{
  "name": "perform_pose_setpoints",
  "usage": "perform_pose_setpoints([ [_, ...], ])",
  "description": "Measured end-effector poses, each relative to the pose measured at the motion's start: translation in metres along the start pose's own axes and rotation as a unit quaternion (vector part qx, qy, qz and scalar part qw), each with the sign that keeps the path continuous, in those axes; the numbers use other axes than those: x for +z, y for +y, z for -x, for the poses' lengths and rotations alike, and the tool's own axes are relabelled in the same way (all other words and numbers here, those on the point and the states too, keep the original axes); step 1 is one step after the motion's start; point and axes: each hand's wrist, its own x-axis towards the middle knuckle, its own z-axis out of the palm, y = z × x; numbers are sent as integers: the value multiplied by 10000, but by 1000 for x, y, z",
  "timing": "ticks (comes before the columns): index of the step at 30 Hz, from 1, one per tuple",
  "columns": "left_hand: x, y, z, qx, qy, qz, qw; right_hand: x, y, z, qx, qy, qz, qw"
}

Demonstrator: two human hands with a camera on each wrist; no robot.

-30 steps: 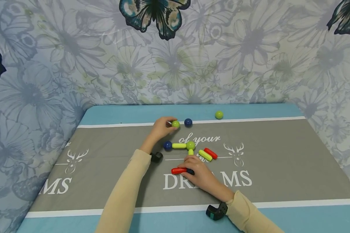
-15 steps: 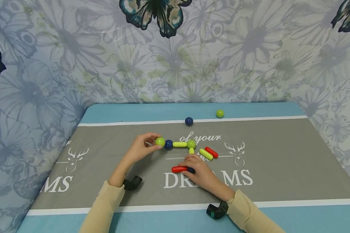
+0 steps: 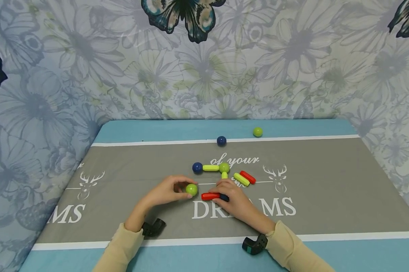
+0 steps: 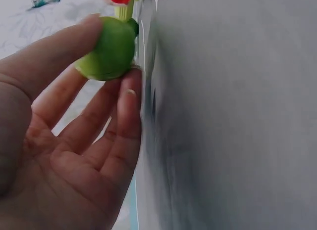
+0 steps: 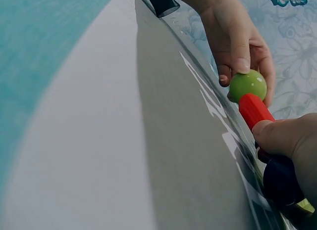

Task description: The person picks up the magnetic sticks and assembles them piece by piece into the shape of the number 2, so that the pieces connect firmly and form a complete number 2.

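My left hand (image 3: 170,192) pinches a green ball (image 3: 191,189) between thumb and fingertips, just left of a red rod (image 3: 210,196). A small gap shows between ball and rod in the head view. My right hand (image 3: 236,202) grips the red rod at its right end, where a dark blue ball (image 5: 282,180) sits, partly hidden by the fingers. Beyond that hand, a blue ball (image 3: 197,168), a yellow-green rod (image 3: 211,167) and another green ball (image 3: 224,167) form a line. From this ball a second yellow-green rod (image 3: 224,175) runs towards the right hand, which hides its near end.
Right of the joined pieces lie a loose yellow-green rod (image 3: 241,180) and a loose red rod (image 3: 247,177). At the back are a loose blue ball (image 3: 221,141) and a green ball (image 3: 257,132). A grey printed runner (image 3: 330,189) covers the blue tabletop.
My left hand has brought the green ball from the back of the table, past the left blue ball, down to the red rod's left end. The right hand has stayed in place.
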Motion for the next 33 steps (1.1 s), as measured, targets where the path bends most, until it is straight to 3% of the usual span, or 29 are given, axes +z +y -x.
perform_pose_setpoints([
  [10, 7, 12, -7, -195, -217, 73, 9995, 1, 1, 0, -16, 94, -78, 9999],
  [13, 8, 0, -8, -167, -259, 194, 9993, 1, 1, 0, 30, 144, -68, 9999],
  [25, 6, -5, -7, -277, -484, 733, 9958, 0, 0, -1, 42, 156, -39, 9999],
  [33, 7, 1, -6, -267, -458, 752, 9958, -10, -8, -1, 165, -153, 244, 9994],
])
